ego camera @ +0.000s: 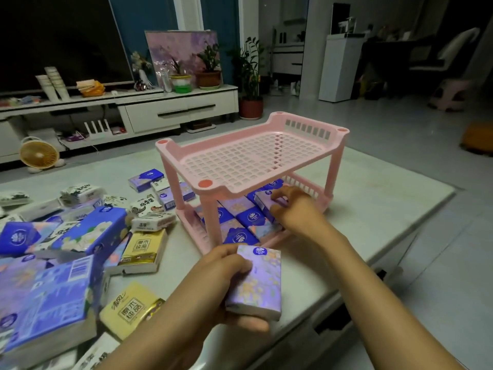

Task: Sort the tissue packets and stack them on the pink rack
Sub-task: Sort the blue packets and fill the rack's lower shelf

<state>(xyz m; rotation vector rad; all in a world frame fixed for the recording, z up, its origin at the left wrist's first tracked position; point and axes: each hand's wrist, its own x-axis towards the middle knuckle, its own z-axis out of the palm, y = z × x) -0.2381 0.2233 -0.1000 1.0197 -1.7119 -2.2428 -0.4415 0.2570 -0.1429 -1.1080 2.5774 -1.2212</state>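
Pale table, one pink rack, left hand, right hand, two gripped packets.

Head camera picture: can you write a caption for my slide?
The right hand grips a purple tissue packet on the lower shelf of the pink rack; the left hand holds a floral packet.

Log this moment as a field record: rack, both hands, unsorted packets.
rack: pink plastic two-tier rack, upright on the white table
upper tier: no packets
lower tier: rows of purple packets
left: left hand holds a lilac floral tissue packet in front of the rack
right: right hand has a grip on a purple tissue packet at the lower tier
unsorted: mixed pile of blue, yellow and white packets, left of the rack
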